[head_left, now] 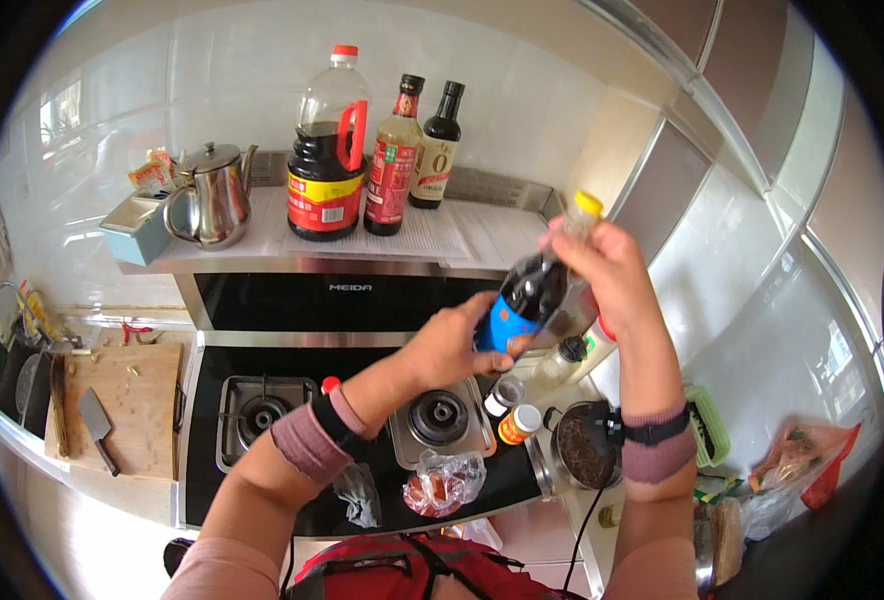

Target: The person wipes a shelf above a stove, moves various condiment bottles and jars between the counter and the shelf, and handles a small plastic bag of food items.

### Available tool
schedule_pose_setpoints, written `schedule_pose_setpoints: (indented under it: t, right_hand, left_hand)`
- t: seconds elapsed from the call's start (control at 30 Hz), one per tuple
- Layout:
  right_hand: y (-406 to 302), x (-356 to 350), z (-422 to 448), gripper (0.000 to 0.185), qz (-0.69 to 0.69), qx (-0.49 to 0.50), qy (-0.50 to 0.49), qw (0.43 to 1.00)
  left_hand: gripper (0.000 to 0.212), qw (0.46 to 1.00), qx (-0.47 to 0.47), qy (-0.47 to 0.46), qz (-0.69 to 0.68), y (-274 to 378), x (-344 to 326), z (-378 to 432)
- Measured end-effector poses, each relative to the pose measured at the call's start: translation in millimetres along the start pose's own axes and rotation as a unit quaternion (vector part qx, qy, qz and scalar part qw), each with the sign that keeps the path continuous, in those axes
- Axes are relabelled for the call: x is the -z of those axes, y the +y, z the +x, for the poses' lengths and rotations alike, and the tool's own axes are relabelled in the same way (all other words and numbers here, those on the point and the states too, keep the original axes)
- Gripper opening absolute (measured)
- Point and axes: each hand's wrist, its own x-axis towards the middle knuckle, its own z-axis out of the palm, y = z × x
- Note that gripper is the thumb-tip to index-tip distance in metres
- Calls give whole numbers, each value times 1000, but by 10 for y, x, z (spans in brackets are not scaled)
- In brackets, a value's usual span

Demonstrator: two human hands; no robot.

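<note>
Between my two hands is a tilted bottle (526, 304) of dark liquid with a blue label and a yellow cap (588, 203). My left hand (453, 341) grips its lower end around the label. Up at the neck, just below the cap, my right hand (599, 259) is closed around the bottle. It is held above the right gas burner (439, 417), in front of the shelf (479, 225). On that shelf stand a large red-handled jug of dark sauce (327, 161), a red-labelled bottle (393, 165) and a black-capped dark bottle (438, 150).
A steel kettle (216, 199) and a light-blue box (135, 225) share the shelf. Left of the cooktop, a cleaver (96, 420) lies on a wooden cutting board (145, 405). Small jars (519, 424), a pot (584, 450) and plastic bags (449, 480) sit around the right burner.
</note>
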Motion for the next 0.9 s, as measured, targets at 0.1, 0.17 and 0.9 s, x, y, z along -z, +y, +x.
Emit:
schedule_pose_setpoints:
  t: [0.1, 0.17, 0.9]
  right_hand:
    - [-225, -101, 518, 25, 8, -2, 1, 1000]
    - [-192, -111, 824, 26, 17, 18, -4, 1000]
    - [762, -684, 1837, 46, 38, -22, -89, 995]
  left_hand:
    - [79, 998, -36, 46, 34, -47, 387, 331]
    - [79, 997, 23, 57, 55, -5, 572, 545]
    - [78, 951, 88, 222, 195, -978, 663, 955]
